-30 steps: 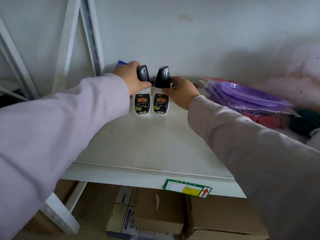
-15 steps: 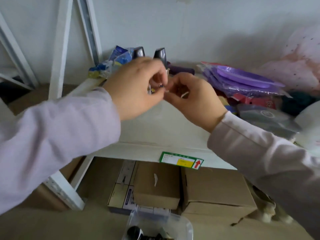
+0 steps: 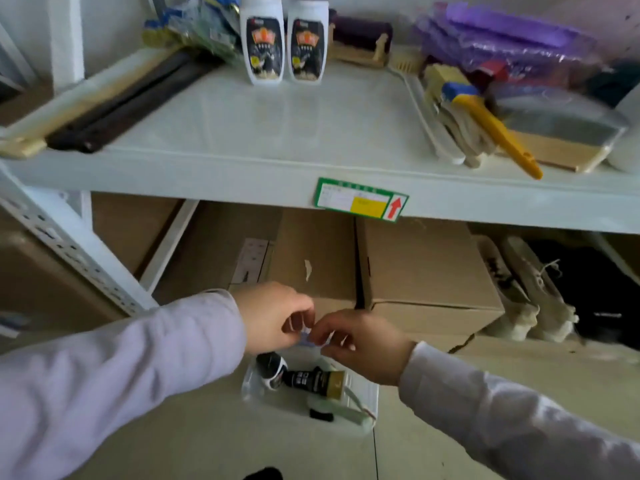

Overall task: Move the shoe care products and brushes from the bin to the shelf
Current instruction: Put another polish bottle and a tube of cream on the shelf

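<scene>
No lettering was legible; the shelf-edge tag (image 3: 362,199), well above the hands, bore only a red upward arrow, and the two bottles' labels (image 3: 283,46) were blurred.

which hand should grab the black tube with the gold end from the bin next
Probably the right hand: it hangs almost directly above the black tube in the clear bin. The left hand sits farther left.

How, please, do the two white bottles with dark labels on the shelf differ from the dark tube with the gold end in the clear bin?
The two white bottles stand upright on the shelf; the dark tube lies on its side in the clear bin on the floor. The bottles are white and side by side; the tube is black, gold-ended and single. Both carry dark labels.
</scene>
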The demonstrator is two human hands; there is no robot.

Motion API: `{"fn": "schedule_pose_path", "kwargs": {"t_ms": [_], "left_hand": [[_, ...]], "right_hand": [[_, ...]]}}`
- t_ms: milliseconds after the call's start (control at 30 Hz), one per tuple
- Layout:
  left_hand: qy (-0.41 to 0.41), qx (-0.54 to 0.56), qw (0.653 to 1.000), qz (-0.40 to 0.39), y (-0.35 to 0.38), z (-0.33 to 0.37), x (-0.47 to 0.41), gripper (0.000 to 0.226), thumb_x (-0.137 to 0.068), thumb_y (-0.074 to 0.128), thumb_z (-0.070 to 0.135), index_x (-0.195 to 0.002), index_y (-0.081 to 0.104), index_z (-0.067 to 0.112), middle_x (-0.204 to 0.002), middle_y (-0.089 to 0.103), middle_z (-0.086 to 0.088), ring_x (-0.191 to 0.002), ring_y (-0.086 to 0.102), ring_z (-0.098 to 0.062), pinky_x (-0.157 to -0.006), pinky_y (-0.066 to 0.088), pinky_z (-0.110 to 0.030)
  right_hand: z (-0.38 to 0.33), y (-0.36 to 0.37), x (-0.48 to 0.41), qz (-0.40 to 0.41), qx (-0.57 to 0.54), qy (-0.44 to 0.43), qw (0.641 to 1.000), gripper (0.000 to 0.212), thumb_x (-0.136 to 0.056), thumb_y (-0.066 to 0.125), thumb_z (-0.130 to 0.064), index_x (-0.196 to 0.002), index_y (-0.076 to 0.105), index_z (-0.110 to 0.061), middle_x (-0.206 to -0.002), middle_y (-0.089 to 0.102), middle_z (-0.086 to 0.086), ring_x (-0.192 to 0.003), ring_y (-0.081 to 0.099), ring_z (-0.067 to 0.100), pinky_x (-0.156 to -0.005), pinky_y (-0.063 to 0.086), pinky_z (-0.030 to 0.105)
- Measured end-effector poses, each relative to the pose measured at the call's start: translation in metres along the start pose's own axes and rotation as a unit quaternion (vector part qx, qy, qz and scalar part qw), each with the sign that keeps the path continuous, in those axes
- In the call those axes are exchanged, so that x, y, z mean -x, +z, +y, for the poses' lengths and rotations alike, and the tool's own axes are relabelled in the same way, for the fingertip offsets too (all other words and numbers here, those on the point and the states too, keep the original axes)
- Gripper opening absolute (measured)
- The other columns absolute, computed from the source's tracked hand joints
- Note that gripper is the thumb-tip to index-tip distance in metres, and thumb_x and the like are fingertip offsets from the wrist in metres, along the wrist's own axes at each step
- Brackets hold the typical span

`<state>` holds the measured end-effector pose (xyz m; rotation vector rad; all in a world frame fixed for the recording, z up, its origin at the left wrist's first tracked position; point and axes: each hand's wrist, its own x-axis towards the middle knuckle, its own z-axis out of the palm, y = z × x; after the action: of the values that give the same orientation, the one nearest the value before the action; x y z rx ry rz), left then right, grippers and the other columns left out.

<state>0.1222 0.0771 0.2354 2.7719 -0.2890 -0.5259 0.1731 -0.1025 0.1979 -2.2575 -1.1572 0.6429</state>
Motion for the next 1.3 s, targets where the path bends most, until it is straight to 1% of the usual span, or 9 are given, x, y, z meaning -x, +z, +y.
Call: {"fn": "schedule_pose_path", "kwargs": {"t_ms": [233, 367, 533, 733, 967, 1100, 1200, 1233, 1300], "left_hand": [[-0.067, -0.067, 0.99, -0.1, 0.072, -0.029, -0.033, 0.038, -0.082, 0.059, 0.026, -0.119, 0.051, 0.025, -0.123, 0.055, -0.004, -0.105, 0.055, -0.025, -0.088, 0.046, -0.034], [-0.123, -0.101, 0.974, -0.163, 0.102, -0.041, -0.044, 0.053, -0.078, 0.066, 0.032, -0.127, 0.045, 0.026, -0.133, 0.045, -0.007, -0.112, 0.053, -0.027, -0.093, 0.045, -0.034], [-0.148, -0.096, 0.97, -0.168, 0.132, -0.05, -0.049, 0.048, -0.082, 0.061, 0.021, -0.128, 0.045, 0.021, -0.135, 0.043, -0.012, -0.115, 0.052, -0.031, -0.096, 0.041, -0.033], [-0.151, -0.058, 0.979, -0.12, 0.152, -0.063, -0.05, 0.038, -0.084, 0.056, 0.016, -0.121, 0.051, 0.02, -0.127, 0.047, -0.014, -0.11, 0.053, -0.033, -0.091, 0.042, -0.031], [-0.122, -0.014, 0.99, -0.064, 0.126, -0.057, -0.045, 0.041, -0.079, 0.06, 0.023, -0.119, 0.053, 0.029, -0.123, 0.053, -0.006, -0.108, 0.054, -0.026, -0.084, 0.039, -0.026], [-0.109, 0.028, 0.993, 0.034, 0.077, -0.041, -0.029, 0.047, -0.073, 0.066, 0.027, -0.116, 0.048, 0.034, -0.116, 0.061, 0.008, -0.102, 0.055, -0.015, -0.081, 0.041, -0.022], [-0.08, 0.082, 0.989, 0.095, 0.023, -0.025, -0.01, 0.041, -0.067, 0.073, 0.029, -0.097, 0.051, 0.046, -0.095, 0.059, 0.022, -0.087, 0.057, -0.005, -0.071, 0.046, -0.018], [-0.061, 0.1, 0.987, 0.112, 0.003, -0.019, -0.003, 0.04, -0.066, 0.075, 0.03, -0.091, 0.051, 0.05, -0.089, 0.059, 0.026, -0.084, 0.059, 0.0, -0.071, 0.047, -0.017], [-0.011, 0.148, 0.977, 0.152, -0.034, -0.005, 0.014, 0.04, -0.063, 0.076, 0.034, -0.091, 0.055, 0.055, -0.091, 0.064, 0.028, -0.088, 0.062, 0.007, -0.083, 0.048, -0.019]], "right_hand": [[0.058, 0.063, -0.014, -0.043, 0.007, 0.111, 0.993, 0.024, -0.086, 0.057, -0.018, -0.104, 0.062, -0.034, -0.107, 0.068, -0.006, -0.088, 0.062, 0.012, -0.086, 0.05, 0.025], [0.087, 0.095, -0.022, -0.12, 0.117, 0.145, 0.975, 0.032, -0.089, 0.05, -0.024, -0.12, 0.052, -0.027, -0.125, 0.058, 0.005, -0.11, 0.056, 0.024, -0.096, 0.046, 0.033], [0.11, 0.122, -0.026, -0.153, 0.226, 0.197, 0.942, 0.045, -0.09, 0.046, -0.039, -0.132, 0.039, -0.026, -0.123, 0.056, 0.008, -0.108, 0.057, 0.03, -0.084, 0.047, 0.033], [0.119, 0.135, -0.026, -0.017, 0.095, 0.245, 0.965, 0.028, -0.086, 0.056, -0.023, -0.114, 0.061, -0.024, -0.11, 0.063, 0.004, -0.091, 0.057, 0.02, -0.075, 0.039, 0.021], [0.098, 0.109, -0.022, 0.058, 0.04, 0.206, 0.976, 0.02, -0.089, 0.054, -0.035, -0.093, 0.064, -0.019, -0.098, 0.068, 0.005, -0.084, 0.059, 0.022, -0.072, 0.045, 0.025], [0.073, 0.06, -0.015, 0.127, 0.019, 0.139, 0.982, 0.014, -0.091, 0.051, -0.032, -0.093, 0.056, -0.019, -0.087, 0.068, 0.008, -0.074, 0.06, 0.026, -0.065, 0.049, 0.031], [0.045, 0.017, -0.003, 0.221, 0.016, 0.045, 0.974, 0.003, -0.09, 0.055, -0.026, -0.091, 0.056, -0.023, -0.071, 0.062, -0.007, -0.06, 0.055, 0.008, -0.055, 0.045, 0.02], [0.033, 0.001, 0.001, 0.258, 0.013, 0.008, 0.966, 0.001, -0.089, 0.057, -0.024, -0.09, 0.056, -0.025, -0.067, 0.058, -0.012, -0.057, 0.053, 0.004, -0.052, 0.042, 0.013], [0.006, -0.032, 0.01, 0.326, -0.003, -0.059, 0.943, 0.005, -0.086, 0.057, -0.025, -0.088, 0.056, -0.029, -0.067, 0.055, -0.015, -0.059, 0.052, 0.007, -0.054, 0.041, 0.014]]}}
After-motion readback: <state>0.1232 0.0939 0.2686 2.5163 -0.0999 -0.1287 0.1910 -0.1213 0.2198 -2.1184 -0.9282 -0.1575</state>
